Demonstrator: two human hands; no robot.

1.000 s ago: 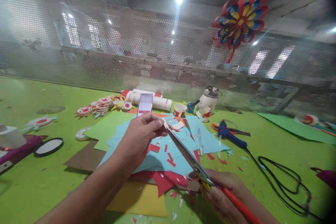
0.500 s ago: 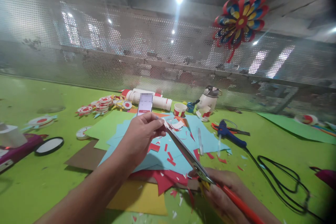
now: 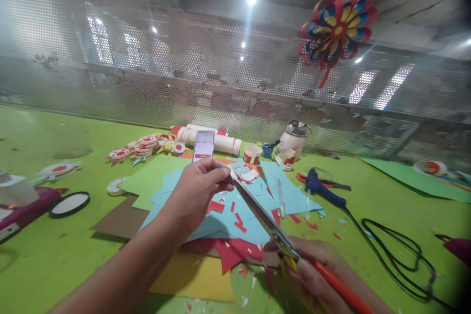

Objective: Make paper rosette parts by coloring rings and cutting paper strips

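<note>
Between its thumb and fingers, my left hand [image 3: 200, 189] pinches a small piece of white paper [image 3: 232, 173]. My right hand [image 3: 312, 265] grips a pair of scissors [image 3: 265, 221] with red and yellow handles. The blades look nearly closed, and their tips touch or lie right beside the white piece. Beneath both hands are stacked sheets of light blue paper [image 3: 217, 228] strewn with red scraps [image 3: 240, 225]. Red paper [image 3: 230, 252] and a yellow sheet [image 3: 191, 277] stick out at the near side.
A blue glue gun [image 3: 324, 189] with a looping black cord [image 3: 401, 250] lies to the right. A phone [image 3: 203, 146] stands behind my left hand, near paper cups [image 3: 253, 153] and a white jug [image 3: 292, 138]. Left are small paper wheels [image 3: 146, 143] and a purple power strip [image 3: 25, 211].
Hardly anything differs. Both hands, the white paper piece and the scissors keep almost the same place.
</note>
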